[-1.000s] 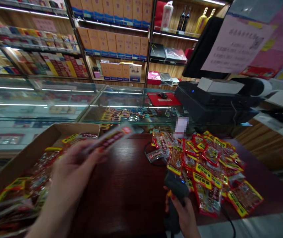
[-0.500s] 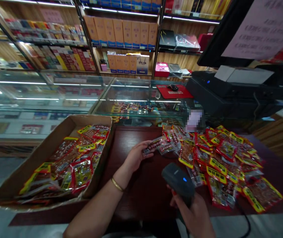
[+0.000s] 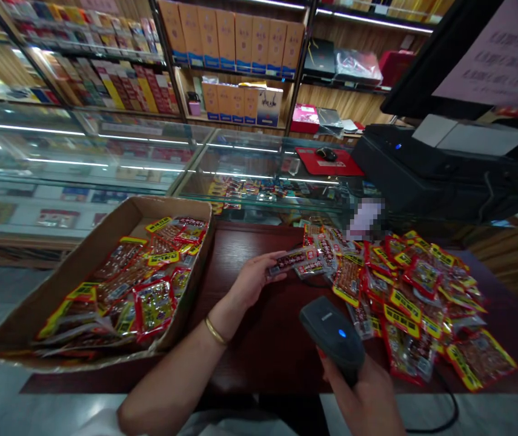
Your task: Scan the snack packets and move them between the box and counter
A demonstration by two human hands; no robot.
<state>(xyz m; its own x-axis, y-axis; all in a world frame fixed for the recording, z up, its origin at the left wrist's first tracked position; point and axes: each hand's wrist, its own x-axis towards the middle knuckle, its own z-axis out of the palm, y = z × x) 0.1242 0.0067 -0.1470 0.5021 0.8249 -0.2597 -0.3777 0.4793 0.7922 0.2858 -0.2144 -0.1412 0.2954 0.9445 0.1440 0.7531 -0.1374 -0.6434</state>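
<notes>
My left hand, a gold bangle on its wrist, grips the near end of a narrow snack packet with dark contents and clear edges. That packet is over the left edge of a heap of red and yellow snack packets. In my right hand is a dark barcode scanner with a lit blue light, its head tilted toward the left hand. To the left stands an open cardboard box, holding several similar snack packets.
A dark red-brown table lies under my hands. Behind it runs a glass display counter with a mouse on a red pad. At right stand a dark register machine and a monitor. A cable hangs at the table's front edge.
The view has tipped down slightly and shifted left. My left hand still grips the packet, which shows a little flatter. The scanner stays in my right hand in nearly the same place.
</notes>
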